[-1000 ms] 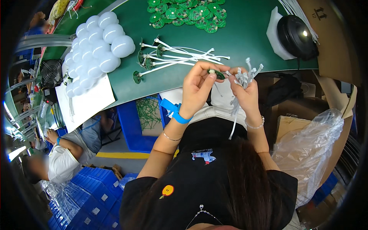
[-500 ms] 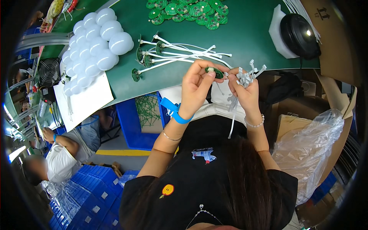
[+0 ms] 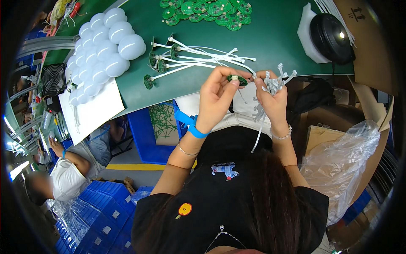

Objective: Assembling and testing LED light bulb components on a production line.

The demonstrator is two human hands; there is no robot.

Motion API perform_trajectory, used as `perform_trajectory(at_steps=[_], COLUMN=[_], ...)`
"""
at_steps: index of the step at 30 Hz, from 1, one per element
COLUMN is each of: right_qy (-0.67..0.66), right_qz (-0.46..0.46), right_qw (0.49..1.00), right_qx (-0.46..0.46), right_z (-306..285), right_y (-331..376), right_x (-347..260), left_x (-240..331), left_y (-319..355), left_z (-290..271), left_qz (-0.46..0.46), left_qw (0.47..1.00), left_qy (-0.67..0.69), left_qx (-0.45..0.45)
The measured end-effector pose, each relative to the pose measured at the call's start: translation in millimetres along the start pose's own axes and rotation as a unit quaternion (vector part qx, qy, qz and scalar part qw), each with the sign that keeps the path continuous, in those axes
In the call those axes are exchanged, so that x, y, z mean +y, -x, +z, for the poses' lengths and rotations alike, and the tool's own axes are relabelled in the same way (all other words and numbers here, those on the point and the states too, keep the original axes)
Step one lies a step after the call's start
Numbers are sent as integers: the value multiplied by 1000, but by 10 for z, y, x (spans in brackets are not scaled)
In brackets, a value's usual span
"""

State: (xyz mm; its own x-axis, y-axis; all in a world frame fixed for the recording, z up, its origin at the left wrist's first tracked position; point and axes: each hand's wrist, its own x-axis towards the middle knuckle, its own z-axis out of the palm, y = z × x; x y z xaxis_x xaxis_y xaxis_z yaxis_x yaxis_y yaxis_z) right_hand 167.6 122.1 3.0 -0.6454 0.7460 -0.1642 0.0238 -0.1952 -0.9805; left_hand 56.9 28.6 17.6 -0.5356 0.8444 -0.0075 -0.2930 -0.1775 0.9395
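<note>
My left hand (image 3: 218, 99) pinches a small round green circuit board (image 3: 237, 79) at its fingertips, just off the near edge of the green table (image 3: 270, 38). My right hand (image 3: 270, 99) grips a bundle of white cables (image 3: 270, 86) with plugs sticking up, and one cable end meets the board. A blue wrist strap (image 3: 192, 127) circles my left wrist. On the table beyond my hands lie several finished boards with white cables (image 3: 186, 61) attached.
A pile of bare round green boards (image 3: 203, 10) lies at the table's far side. White dome covers (image 3: 101, 46) cluster at the left on white paper. A black round device (image 3: 332, 38) sits at the right. A clear plastic bag (image 3: 347, 165), cardboard boxes, blue crates (image 3: 93, 220) and another seated person (image 3: 63, 178) surround me.
My hands stay together at the same spot, with small finger shifts on the board and the cable end. Nothing else moved.
</note>
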Motion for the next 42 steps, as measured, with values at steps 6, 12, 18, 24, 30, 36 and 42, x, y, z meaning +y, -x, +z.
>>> perform_trajectory(at_steps=[6,12,18,24,30,36,42], right_qy=[-24,-77,-74,-66,22,89,260], right_qz=[2,39,55,79,-24,-101,-250], right_qw=[999,996,996,993,999,989,933], right_qx=[-38,2,-16,48,1,-59,-3], right_z=[-32,1,-1,87,-50,-12,53], right_y=[-1,-8,-5,-9,32,112,119], right_x=[-23,-13,26,-57,41,-86,-155], left_x=[-34,-52,-56,-113,-127,-28,33], left_y=[50,36,-23,21,72,102,92], left_z=[13,25,12,38,76,6,33], left_qz=[59,148,202,199,-34,-70,56], left_qw=[982,947,927,910,998,995,975], left_qy=[-180,-284,-317,-358,-6,-31,-199], left_qx=[0,4,-8,-63,56,64,83])
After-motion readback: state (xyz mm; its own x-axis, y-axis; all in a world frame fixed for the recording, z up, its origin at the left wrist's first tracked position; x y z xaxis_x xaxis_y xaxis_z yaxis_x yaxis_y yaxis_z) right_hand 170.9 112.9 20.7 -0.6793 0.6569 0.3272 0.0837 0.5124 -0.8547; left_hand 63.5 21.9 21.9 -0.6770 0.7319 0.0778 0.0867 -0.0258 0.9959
